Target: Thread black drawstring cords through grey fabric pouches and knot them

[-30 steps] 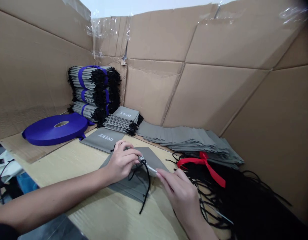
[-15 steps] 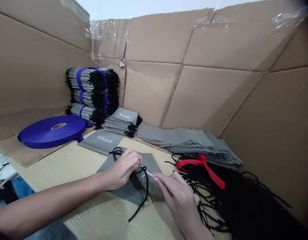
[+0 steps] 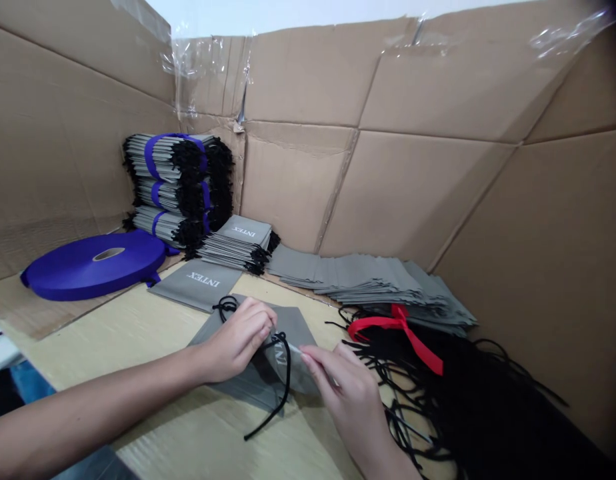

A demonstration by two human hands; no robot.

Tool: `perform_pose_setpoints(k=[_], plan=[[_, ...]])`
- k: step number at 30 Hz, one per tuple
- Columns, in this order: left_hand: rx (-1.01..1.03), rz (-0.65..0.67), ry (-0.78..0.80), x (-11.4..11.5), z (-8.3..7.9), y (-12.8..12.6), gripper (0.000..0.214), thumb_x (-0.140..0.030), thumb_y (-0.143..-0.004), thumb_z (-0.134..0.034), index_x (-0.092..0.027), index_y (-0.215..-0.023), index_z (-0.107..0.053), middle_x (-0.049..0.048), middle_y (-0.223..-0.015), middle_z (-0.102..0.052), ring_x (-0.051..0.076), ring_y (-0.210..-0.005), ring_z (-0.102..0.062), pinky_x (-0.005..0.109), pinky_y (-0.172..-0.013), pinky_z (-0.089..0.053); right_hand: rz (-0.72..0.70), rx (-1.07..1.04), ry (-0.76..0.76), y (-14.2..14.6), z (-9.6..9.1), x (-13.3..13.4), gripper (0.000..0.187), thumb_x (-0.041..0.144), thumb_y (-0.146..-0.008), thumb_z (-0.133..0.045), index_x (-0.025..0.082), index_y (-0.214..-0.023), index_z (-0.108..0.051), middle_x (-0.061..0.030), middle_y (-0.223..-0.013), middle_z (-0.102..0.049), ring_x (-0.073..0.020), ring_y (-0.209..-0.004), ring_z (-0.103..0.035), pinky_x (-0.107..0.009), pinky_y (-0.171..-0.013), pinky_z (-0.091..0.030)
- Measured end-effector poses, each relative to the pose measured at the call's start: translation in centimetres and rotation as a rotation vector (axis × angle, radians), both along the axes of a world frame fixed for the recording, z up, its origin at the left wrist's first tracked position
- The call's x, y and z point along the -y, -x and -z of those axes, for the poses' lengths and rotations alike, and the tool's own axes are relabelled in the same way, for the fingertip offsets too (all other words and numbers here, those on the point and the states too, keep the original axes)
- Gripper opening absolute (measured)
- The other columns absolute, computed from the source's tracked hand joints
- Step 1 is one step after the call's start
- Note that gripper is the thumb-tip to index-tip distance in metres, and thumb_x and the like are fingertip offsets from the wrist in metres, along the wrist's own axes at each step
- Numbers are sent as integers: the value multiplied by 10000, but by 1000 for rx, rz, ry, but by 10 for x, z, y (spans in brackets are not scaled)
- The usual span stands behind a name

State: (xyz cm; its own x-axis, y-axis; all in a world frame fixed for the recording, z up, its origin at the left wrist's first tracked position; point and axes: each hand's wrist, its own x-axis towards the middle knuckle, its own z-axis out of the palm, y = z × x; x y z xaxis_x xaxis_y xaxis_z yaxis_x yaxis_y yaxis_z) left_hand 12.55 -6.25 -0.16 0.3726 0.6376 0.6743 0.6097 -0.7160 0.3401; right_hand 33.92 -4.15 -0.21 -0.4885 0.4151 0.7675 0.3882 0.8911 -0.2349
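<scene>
My left hand (image 3: 241, 340) is closed in a pinch at the upper edge of a grey fabric pouch (image 3: 302, 381) with partly visible white lettering. From that edge a black cord (image 3: 289, 373) loops and hangs down to the table. Between the fingertips of my right hand (image 3: 348, 393) is a thin pale rod (image 3: 293, 348), whose other end runs to the pouch edge by my left fingers. Other grey pouches (image 3: 238, 392) lie beneath both hands. Behind my left fingers a loop of black cord (image 3: 227, 305) shows.
Purple ribbon roll (image 3: 68, 267) at left, beside strapped pouch bundles (image 3: 161, 157). A smaller pouch stack (image 3: 245, 230) and a single INTEX pouch (image 3: 188, 287) lie nearer. Fanned grey pouches (image 3: 358, 273) rest along the cardboard wall (image 3: 413, 187). Black cords (image 3: 478, 400) with red ribbon (image 3: 423, 347) at right.
The whole view has shifted slightly, with things sitting a little further left. Both hands keep the same grips, and the hanging cord's end has swung slightly left.
</scene>
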Motion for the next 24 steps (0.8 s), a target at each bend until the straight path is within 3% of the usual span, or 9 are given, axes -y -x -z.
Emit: perform_pose_setpoints(k=[10,24], plan=[[-78,-84,-52,-2,3,3,183,-162,-928,-292,-168,-850,-458,71,-927,-536,180,-897,-433,330,-832,-364,36,3,132,2,-2,0,148,173,-853,-530,205,-860,-674,-1,-726,-701,-134,-601,-590,-243,-571,-444],[-63,-113,-109,-1,3,2,205,-171,-926,-293,-167,-842,-480,73,-903,-563,174,-875,-458,326,-814,-379,49,-15,187,2,-5,2,183,213,-852,-516,211,-831,-697,-10,-733,-717,-142,-612,-628,-234,-574,-470]])
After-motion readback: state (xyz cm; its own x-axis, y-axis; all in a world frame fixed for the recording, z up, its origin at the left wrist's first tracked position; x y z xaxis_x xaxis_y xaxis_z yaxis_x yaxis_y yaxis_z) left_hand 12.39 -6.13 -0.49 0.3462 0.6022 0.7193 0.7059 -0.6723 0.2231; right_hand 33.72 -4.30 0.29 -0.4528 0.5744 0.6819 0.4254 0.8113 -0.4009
